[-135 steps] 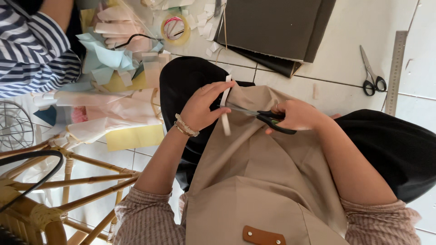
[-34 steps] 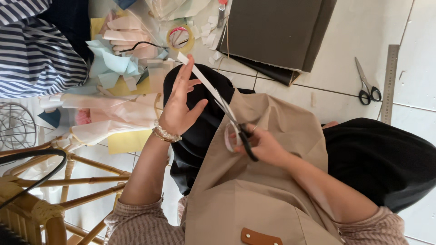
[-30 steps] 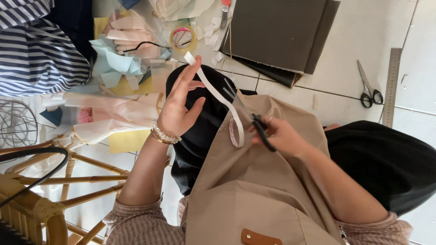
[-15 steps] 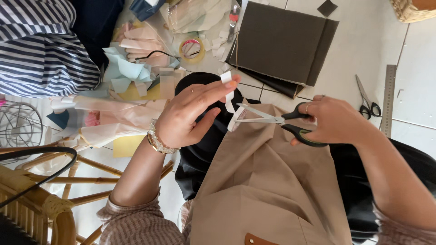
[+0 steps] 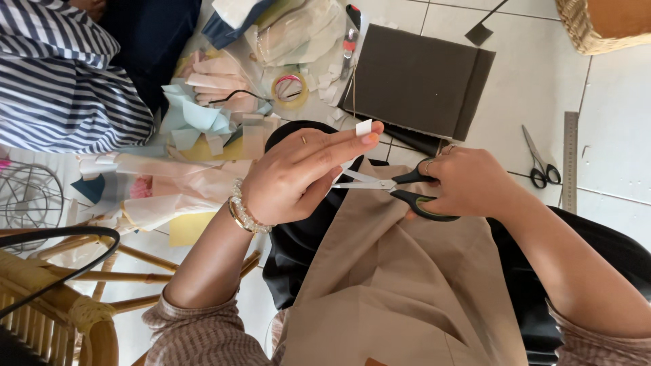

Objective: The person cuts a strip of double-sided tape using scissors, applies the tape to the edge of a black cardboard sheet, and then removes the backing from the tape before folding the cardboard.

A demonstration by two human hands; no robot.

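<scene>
White paper strip (image 5: 363, 127) is pinched between thumb and fingertips of the left hand (image 5: 298, 176), near the middle of the frame. Right hand (image 5: 468, 183) grips black-handled scissors (image 5: 397, 190), fingers through the loops, the blades pointing left and reaching under the left fingers. Both hands are above beige fabric (image 5: 400, 285) on the lap. A second pair of scissors (image 5: 539, 163) and a metal ruler (image 5: 569, 159) lie on the tiled floor (image 5: 610, 102) at right. A dark grey board (image 5: 413, 81) lies at upper centre.
</scene>
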